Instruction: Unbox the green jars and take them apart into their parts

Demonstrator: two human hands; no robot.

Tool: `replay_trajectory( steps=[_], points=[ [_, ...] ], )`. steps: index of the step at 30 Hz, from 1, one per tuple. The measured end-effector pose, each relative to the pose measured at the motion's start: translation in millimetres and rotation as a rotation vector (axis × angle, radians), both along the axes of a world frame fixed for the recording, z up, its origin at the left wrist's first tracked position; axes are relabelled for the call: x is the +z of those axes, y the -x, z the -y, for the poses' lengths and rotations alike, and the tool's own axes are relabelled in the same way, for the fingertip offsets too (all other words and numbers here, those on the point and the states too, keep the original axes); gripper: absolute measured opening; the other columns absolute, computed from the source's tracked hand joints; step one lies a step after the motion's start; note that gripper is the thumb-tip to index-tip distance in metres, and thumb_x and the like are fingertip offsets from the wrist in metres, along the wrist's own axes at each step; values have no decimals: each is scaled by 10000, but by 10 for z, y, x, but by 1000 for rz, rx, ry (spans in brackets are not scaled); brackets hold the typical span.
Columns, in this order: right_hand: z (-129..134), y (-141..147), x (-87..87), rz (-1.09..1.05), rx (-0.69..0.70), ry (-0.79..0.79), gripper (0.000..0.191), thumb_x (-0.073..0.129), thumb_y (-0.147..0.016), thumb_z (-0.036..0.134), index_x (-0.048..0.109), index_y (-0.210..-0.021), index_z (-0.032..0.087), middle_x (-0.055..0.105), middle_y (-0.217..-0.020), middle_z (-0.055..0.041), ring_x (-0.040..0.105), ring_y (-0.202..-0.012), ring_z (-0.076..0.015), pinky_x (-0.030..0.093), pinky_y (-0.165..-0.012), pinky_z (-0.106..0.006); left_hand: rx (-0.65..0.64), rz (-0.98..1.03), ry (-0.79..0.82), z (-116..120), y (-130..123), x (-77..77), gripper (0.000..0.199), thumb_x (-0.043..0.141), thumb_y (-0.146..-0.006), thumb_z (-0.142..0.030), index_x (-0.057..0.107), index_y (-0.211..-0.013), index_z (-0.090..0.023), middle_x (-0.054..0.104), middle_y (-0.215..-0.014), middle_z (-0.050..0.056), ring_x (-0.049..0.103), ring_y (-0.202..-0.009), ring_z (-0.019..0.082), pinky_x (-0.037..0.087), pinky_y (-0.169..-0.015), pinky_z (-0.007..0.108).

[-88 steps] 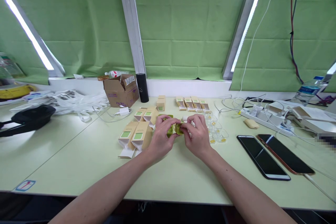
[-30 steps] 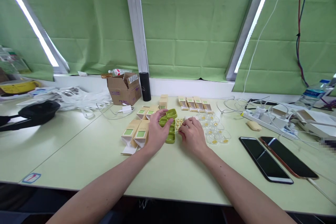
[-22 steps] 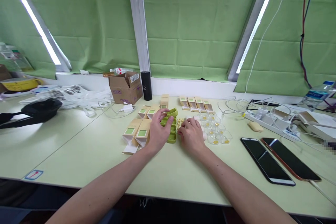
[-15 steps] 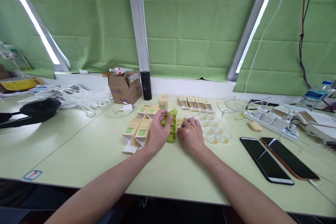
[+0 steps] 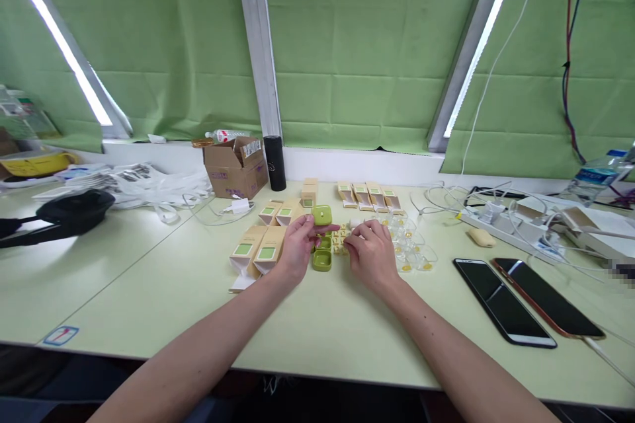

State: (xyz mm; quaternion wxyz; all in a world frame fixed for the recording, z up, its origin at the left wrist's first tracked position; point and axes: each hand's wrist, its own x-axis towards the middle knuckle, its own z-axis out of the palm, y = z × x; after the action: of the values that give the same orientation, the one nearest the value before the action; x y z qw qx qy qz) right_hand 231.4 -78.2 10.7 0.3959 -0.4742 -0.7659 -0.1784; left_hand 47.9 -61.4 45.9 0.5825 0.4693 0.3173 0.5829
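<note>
My left hand (image 5: pixel 296 248) is closed on a small green square case (image 5: pixel 321 214), raised with its flat face toward me. Below it, a column of similar green square containers (image 5: pixel 322 261) lies on the table, partly hidden by the fingers. My right hand (image 5: pixel 372 251) rests just right of a cluster of small yellowish square pieces (image 5: pixel 339 236). Its thumb and fingertips are pinched together at the edge of that cluster; whatever is between them is hidden. Clear plastic pieces with yellow centres (image 5: pixel 415 254) lie beyond the right hand.
Small kraft boxes with green windows (image 5: pixel 268 250) stand left of my left hand, and more boxes (image 5: pixel 376 197) at the back. Two phones (image 5: pixel 501 301) lie at right, near a power strip (image 5: pixel 516 234) with cables. A carton (image 5: pixel 233 172) and black tumbler (image 5: pixel 274 163) stand behind.
The green case in my left hand has turned from tilted to face me. My right hand has shifted slightly right, uncovering more of the yellowish pieces.
</note>
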Motion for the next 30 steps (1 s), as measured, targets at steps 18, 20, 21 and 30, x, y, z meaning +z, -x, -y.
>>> replay_trajectory(
  steps=[18,20,21,30],
  points=[
    [106,42,45,-21,80,28,162,670,-877,92,749,-800,211,675,-850,-61,505,-948,-240,378,-801,-390,339,-713,-494,129,435,462,201,737,-868,-393,660,-768,-237,736,-789,29,631,-779,221,466,-708,351],
    [110,51,46,-22,81,21,163,672,-873,87,746,-798,211,674,-847,-58,504,-948,-238,376,-800,-389,413,-913,-708,153,570,445,99,753,-864,-332,750,-792,-265,741,-809,31,601,-862,247,476,-780,393],
    [112,55,46,-20,80,17,161,675,-870,84,744,-795,210,674,-845,-56,502,-946,-237,374,-797,-388,410,-996,-813,165,635,421,79,753,-871,-310,778,-803,-278,743,-800,32,578,-871,253,471,-794,407],
    [122,75,44,-20,101,20,181,661,-886,80,736,-775,202,679,-848,-59,504,-946,-238,384,-786,-384,234,-1670,-936,386,761,241,262,670,-914,-186,742,-665,-222,655,-679,67,482,-898,273,331,-760,426]
  ],
)
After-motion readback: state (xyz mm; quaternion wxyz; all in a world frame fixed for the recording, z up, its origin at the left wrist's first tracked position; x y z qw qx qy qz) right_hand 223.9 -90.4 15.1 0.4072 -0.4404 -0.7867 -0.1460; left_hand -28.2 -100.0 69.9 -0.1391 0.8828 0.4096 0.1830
